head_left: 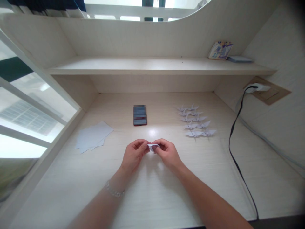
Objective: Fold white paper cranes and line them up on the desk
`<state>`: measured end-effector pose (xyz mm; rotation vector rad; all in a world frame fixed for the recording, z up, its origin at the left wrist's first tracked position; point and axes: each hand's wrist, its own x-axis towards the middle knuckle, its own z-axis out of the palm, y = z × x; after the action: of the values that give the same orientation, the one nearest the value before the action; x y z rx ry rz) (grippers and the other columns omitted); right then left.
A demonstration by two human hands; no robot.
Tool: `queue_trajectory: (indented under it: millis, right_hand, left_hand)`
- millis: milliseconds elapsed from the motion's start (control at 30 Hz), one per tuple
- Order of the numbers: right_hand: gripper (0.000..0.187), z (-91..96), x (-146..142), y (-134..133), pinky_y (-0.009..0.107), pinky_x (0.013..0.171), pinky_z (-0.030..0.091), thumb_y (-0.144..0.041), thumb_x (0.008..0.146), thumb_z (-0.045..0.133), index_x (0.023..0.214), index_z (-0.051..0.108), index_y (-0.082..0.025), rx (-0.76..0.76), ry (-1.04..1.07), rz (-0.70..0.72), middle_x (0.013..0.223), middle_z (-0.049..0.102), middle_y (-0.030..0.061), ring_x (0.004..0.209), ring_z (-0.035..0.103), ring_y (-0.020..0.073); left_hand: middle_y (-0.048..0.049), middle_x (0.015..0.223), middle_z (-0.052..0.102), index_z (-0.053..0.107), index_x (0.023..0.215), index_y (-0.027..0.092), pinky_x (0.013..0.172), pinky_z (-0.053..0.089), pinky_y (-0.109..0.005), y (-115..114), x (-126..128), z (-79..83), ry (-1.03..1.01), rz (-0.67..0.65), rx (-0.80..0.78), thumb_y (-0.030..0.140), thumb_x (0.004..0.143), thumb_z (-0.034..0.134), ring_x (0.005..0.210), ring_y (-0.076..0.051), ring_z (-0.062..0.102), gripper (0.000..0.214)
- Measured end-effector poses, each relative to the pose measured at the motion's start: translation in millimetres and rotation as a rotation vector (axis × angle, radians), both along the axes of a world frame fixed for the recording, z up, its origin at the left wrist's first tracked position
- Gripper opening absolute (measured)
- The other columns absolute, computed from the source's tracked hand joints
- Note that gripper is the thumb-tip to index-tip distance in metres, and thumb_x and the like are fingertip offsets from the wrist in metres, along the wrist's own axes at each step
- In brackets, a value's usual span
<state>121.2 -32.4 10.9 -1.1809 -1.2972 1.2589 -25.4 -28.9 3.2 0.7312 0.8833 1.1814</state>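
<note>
Daylight comes through the window [152, 9] and falls across a pale wooden bench [154, 206], with a shelf [143, 65] running along behind it. From where I stand, both hands meet near the middle, over one small white folded paper [152, 147]. The left hand [135, 154] has its grip drawn nearly closed, thumb and fingertips pinching the paper's left end. Opposite, the right hand [168, 152] pinches the other end, thumb laid across the near face and the index finger curled behind; its grip, too, is narrow, with only the paper's thickness in it. How the remaining fingers sit, I cannot quite tell. Beaded and clear, a bracelet [114, 192] circles the left wrist. Off to the left, well apart from the hands, loose white sheets [94, 136] overlap in a fan. Beyond the hands lies a dark rectangular object [139, 115], its face blurred. On the right, folded paper cranes [190, 126] stand in close rows, and past them a black cord [234, 163] trails down.
</note>
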Motion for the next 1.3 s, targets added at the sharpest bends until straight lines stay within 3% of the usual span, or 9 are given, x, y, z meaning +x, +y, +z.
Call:
queue_trajectory:
  millis: [133,267,600,767,967,1300]
  right_hand:
    - [0.013,-4.6,-0.1,2.3,0.027,0.062,0.048,-0.023,0.068,0.064,0.079,0.064,-0.015,-0.084,0.099,0.023,0.075,0.067,0.0037,0.066,0.061,0.0148]
    - [0.018,-7.0,-0.9,2.0,0.03,0.073,0.05,-0.018,0.061,0.069,0.078,0.063,-0.016,-0.064,0.174,0.03,0.083,0.069,0.0053,0.08,0.064,0.0191]
    - [0.015,-6.5,-2.8,0.9,0.029,0.068,0.05,-0.017,0.067,0.06,0.081,0.064,-0.017,-0.03,0.125,0.011,0.085,0.069,0.0051,0.076,0.064,0.0179]
    - [0.018,-9.6,-2.9,0.3,0.03,0.07,0.051,-0.019,0.062,0.067,0.079,0.062,-0.017,-0.032,0.155,-0.011,0.084,0.069,0.0056,0.08,0.064,0.0197]
    - [0.019,-8.5,-2.6,-2.9,0.028,0.063,0.05,-0.018,0.06,0.069,0.078,0.064,-0.016,-0.002,0.126,-0.041,0.08,0.068,0.0059,0.072,0.063,0.0184]
    - [0.015,-1.3,-0.6,-4.3,0.026,0.06,0.049,-0.019,0.063,0.066,0.077,0.065,-0.017,0.03,0.047,-0.023,0.074,0.066,0.0031,0.068,0.061,0.0174]
  left_hand:
    - [-0.0066,0.083,0.067,0.063,0.082,0.012,0.072,0.049,-0.028,0.3,-1.2,-1.4,-0.019,-0.009,0.005,0.023,0.069,0.069,0.077,-0.015,0.062,0.017]
    - [-0.0071,0.086,0.068,0.062,0.085,0.013,0.072,0.049,-0.028,-0.6,-1.0,-2.9,-0.031,-0.02,-0.009,0.021,0.066,0.071,0.076,-0.015,0.063,0.022]
    - [-0.0058,0.083,0.07,0.062,0.086,0.015,0.073,0.049,-0.028,-1.0,-0.9,-3.0,-0.015,-0.026,-0.009,0.019,0.064,0.073,0.075,-0.014,0.064,0.025]
    - [-0.0072,0.083,0.07,0.061,0.083,0.014,0.072,0.049,-0.029,-1.2,0.0,-1.5,0.015,-0.003,-0.015,0.019,0.059,0.076,0.074,-0.016,0.065,0.029]
    - [-0.0067,0.082,0.07,0.061,0.082,0.014,0.073,0.048,-0.029,-2.5,1.2,0.2,0.028,-0.025,0.02,0.015,0.058,0.076,0.074,-0.016,0.064,0.028]
    - [-0.0027,0.075,0.067,0.064,0.076,0.015,0.066,0.047,-0.024,-3.7,1.4,2.1,0.136,0.059,0.104,0.017,0.055,0.077,0.069,-0.013,0.061,0.025]
